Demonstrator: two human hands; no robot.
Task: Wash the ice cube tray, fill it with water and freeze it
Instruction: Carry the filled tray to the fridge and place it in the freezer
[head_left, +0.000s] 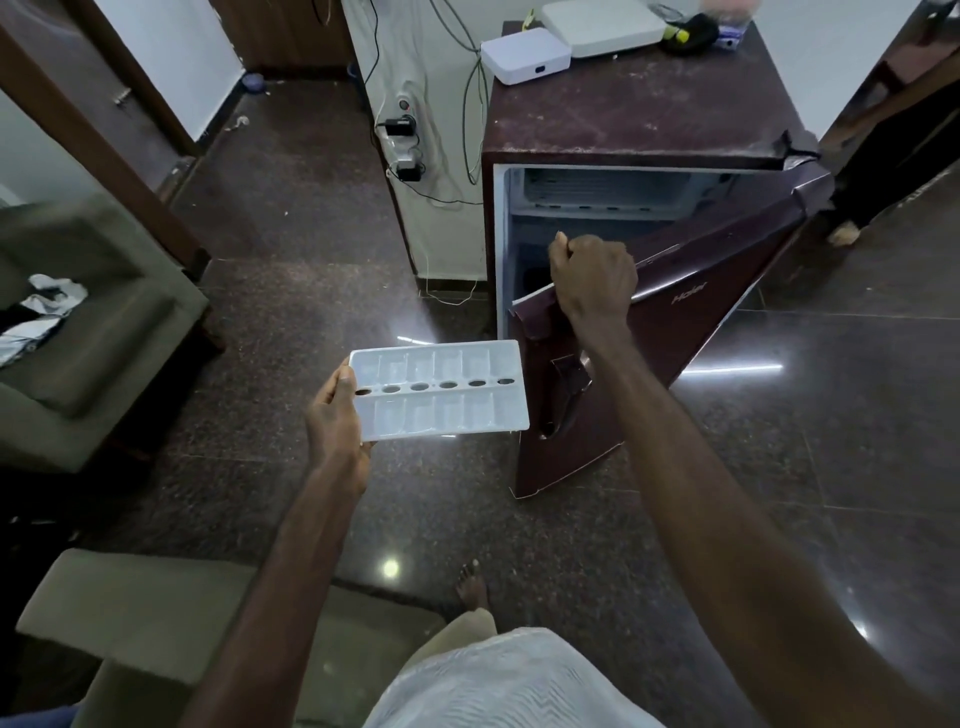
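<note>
**Tray in one hand, fridge door in the other**

My left hand (335, 415) is closed around the short left end of the ice cube tray (440, 388), thumb on top and fingers under, holding it roughly level in the air above the floor (291, 249), just left of the fridge door. My right hand (592, 278) is curled into a fist over the top edge of the fridge door (649, 374), gripping it.

From largest down: the dark polished floor fills most of what I see, with light glare on it. A grey sofa (78, 332) sits at left with crumpled cloth on its seat. The maroon fridge (639, 124) stands ahead, its door swung partly open so I can look into the pale interior and the freezer shelf at the top. On the fridge's top surface rest two white boxes (524, 54), one behind the other. The tray is white, with two rows of compartments and a row of oval holes down the middle; I cannot tell whether there is water in it.
</note>
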